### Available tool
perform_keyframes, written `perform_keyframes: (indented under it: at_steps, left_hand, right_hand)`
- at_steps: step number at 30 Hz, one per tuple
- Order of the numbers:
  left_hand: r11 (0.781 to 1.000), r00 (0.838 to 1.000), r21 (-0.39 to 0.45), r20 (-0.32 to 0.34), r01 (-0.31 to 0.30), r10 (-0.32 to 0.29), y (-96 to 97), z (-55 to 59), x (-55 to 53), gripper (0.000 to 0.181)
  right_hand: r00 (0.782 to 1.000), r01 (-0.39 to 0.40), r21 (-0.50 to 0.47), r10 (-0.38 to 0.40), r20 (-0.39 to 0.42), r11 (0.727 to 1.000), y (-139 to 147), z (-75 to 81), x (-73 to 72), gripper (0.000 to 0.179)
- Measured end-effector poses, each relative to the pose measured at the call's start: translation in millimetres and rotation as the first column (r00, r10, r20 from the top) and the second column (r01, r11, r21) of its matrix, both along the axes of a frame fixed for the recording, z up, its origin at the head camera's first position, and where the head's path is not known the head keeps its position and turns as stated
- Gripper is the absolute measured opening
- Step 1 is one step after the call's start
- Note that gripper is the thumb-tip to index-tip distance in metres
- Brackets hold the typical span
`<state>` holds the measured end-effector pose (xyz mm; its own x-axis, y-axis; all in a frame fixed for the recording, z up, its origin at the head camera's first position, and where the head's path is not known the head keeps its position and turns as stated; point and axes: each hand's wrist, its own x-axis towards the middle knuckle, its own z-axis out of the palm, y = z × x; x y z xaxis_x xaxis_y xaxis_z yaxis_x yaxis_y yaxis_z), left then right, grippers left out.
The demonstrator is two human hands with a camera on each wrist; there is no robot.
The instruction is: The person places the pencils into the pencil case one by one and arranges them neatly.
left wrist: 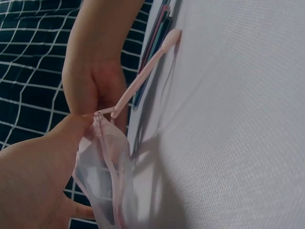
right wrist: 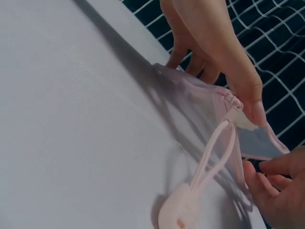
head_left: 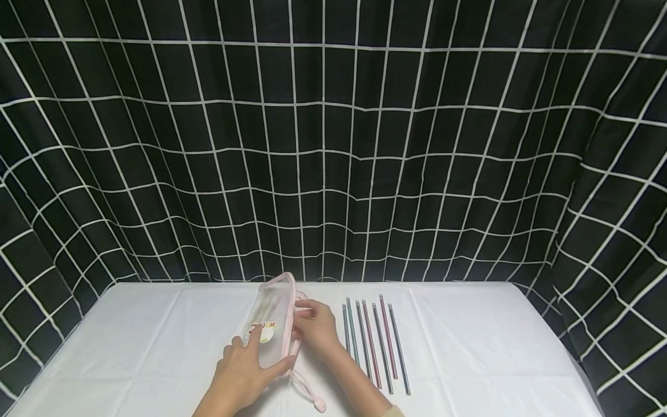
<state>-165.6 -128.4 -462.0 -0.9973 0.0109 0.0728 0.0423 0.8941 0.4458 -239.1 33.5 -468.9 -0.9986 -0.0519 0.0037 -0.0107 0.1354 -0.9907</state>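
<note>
A translucent pencil case with pink trim stands on its edge left of the table's middle. My left hand grips its near end, thumb at the zip edge and fingers spread over the printed side. On the case's right side, my right hand pinches the pink edge with thumb and fingertips. A gap shows along the zip in the left wrist view, beside the case's mesh wall. From the zip's near end hangs a pink pull cord with a rounded tab. Faint long shapes show through the case wall.
Right of my right forearm, several slim pencils in dark, teal and red lie side by side, roughly parallel. A white cloth covers the table. Behind it hangs a black curtain with a white grid.
</note>
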Motion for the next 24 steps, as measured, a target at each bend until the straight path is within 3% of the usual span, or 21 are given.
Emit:
perform_keyframes:
  at_steps: [7, 19, 24]
  left_hand:
    - [1.0, 1.0, 0.005, 0.0, -0.01, 0.01, -0.1, 0.9, -0.2, 0.1]
    - [1.0, 1.0, 0.016, 0.007, -0.007, 0.007, -1.9, 1.3, -1.7, 0.099]
    - [1.0, 1.0, 0.019, 0.007, -0.007, 0.007, -1.8, 0.8, -2.2, 0.1]
  right_hand:
    - [1.0, -0.012, -0.08, 0.014, 0.026, 0.997, 15, 1.6, 5.1, 0.04]
    - [1.0, 0.017, -0.032, -0.018, -0.013, 0.999, 40, 3.0, 10.4, 0.041]
    - [0.998, 0.049, 0.058, -0.048, -0.035, 0.997, 48, 4.0, 11.7, 0.04]
